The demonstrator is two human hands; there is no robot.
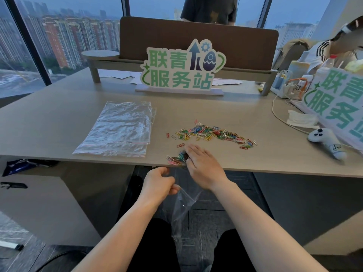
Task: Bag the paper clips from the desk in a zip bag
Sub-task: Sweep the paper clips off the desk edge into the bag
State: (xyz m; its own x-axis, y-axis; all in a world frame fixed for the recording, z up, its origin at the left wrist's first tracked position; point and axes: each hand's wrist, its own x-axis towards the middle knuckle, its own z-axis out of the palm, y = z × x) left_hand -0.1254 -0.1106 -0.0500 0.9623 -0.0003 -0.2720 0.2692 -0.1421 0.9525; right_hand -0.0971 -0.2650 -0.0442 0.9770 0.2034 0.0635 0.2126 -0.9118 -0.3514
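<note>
Resting flat on clips (pixel 177 158), right hand (pixel 204 169) seemingly sweeps.

— Where are the paper clips (pixel 214 134)?
— Coloured ones, scattered in a loose band on the desk; a smaller clump (pixel 176 159) sits at its front edge.
— And the zip bag (pixel 183 205)?
— Clear, crumpled, hanging below that edge. Spare bags (pixel 117 130) lie flat, stacked at the left.

One head cam, wide-angle, looking fwd and down over desk (pixel 59 122) edge from close; hands near bottom-centre, windows at far top. No 2nd view.
</note>
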